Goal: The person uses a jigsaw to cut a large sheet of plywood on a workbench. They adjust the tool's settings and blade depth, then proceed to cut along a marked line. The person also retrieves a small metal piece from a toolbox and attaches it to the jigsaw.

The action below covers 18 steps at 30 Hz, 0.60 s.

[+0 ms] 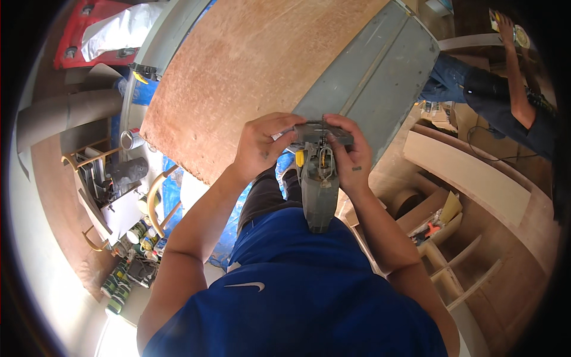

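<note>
A dark grey jigsaw point(320, 199) with a yellow part on its side is in front of my body, its flat base plate turned away from me and its body end toward my waist. My left hand point(262, 143) pinches the left end of the base plate between thumb and fingers. On the other end, my right hand point(354, 157) grips the plate, thumb close to the wire guard. Whether a blade is fitted, I cannot tell. Just beyond my hands lies a brown plywood sheet point(256, 65) beside a grey panel point(380, 83).
Another person's arm point(520, 95) is raised at the far right. Curved wooden panels point(467, 175) and a wooden compartment frame point(446, 279) stand on the right. At left are an open-topped can point(131, 139), a wooden chair point(89, 156) and several cans point(119, 285) on the floor.
</note>
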Motion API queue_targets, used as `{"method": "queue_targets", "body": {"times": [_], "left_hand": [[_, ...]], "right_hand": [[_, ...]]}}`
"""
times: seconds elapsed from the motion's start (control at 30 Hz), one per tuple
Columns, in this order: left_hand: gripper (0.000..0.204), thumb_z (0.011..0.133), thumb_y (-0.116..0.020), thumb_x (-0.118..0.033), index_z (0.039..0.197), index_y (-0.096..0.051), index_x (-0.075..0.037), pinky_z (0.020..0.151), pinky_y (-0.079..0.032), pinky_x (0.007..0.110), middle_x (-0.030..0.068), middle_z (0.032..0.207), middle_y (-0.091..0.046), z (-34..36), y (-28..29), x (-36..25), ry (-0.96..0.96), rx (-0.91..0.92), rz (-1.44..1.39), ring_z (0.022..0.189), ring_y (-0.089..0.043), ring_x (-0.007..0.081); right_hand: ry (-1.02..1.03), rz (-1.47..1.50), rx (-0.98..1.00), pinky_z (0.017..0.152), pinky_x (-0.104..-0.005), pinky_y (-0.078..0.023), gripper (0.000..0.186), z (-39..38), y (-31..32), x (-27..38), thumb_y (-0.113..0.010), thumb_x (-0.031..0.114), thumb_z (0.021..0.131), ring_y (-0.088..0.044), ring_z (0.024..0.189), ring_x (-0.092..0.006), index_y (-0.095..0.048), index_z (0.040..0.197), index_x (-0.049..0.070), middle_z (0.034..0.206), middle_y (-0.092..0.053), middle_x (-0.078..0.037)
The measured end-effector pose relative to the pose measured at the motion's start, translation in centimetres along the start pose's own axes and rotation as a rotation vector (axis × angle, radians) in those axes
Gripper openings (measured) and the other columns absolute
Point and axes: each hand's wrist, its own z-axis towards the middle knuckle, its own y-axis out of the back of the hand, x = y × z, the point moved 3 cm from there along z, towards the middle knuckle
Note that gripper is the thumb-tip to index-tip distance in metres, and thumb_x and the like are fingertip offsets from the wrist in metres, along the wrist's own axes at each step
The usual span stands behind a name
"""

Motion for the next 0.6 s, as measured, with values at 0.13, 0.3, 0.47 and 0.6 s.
{"method": "queue_targets", "body": {"times": [0.13, 0.3, 0.47, 0.6], "left_hand": [[0.026, 0.090, -0.069, 0.005, 0.116, -0.076, 0.003, 0.080, -0.060, 0.035, 0.0180, 0.108, -0.077, -0.39, -0.14, 0.41, -0.001, -0.035, -0.007, 0.093, -0.076, 0.0275], [0.027, 0.089, -0.070, 0.005, 0.115, -0.076, 0.003, 0.080, -0.060, 0.035, 0.0180, 0.108, -0.077, -0.27, -0.22, 0.40, 0.007, -0.026, -0.013, 0.093, -0.076, 0.0274], [0.029, 0.087, -0.071, 0.006, 0.115, -0.076, 0.002, 0.079, -0.059, 0.035, 0.0174, 0.107, -0.077, 0.11, -0.06, 0.44, -0.021, 0.009, 0.028, 0.092, -0.076, 0.0283], [0.032, 0.085, -0.070, 0.007, 0.116, -0.077, 0.001, 0.079, -0.059, 0.035, 0.0169, 0.106, -0.077, 0.17, 0.10, -0.13, -0.018, 0.017, 0.082, 0.093, -0.076, 0.0287]], "right_hand": [[0.032, -0.029, 0.004, 0.107, -0.0320, -0.051, 0.036, 0.05, -0.03, 0.26, -0.054, -0.012, 0.097, -0.064, 0.123, -0.0213, -0.065, 0.129, 0.000, 0.135, -0.063, -0.014], [-0.117, 0.097, -0.045, 0.107, -0.0326, -0.050, 0.036, -0.17, -0.28, 0.64, -0.054, -0.013, 0.096, -0.064, 0.124, -0.0220, -0.066, 0.127, -0.001, 0.134, -0.064, -0.014], [-0.020, 0.032, -0.040, 0.108, -0.0322, -0.049, 0.038, -0.13, 0.24, 0.12, -0.052, -0.015, 0.093, -0.063, 0.125, -0.0217, -0.068, 0.124, -0.002, 0.134, -0.064, -0.014], [0.006, -0.023, -0.018, 0.108, -0.0324, -0.050, 0.040, 0.11, 0.47, 0.41, -0.051, -0.016, 0.091, -0.064, 0.125, -0.0221, -0.069, 0.124, -0.002, 0.133, -0.065, -0.014]]}}
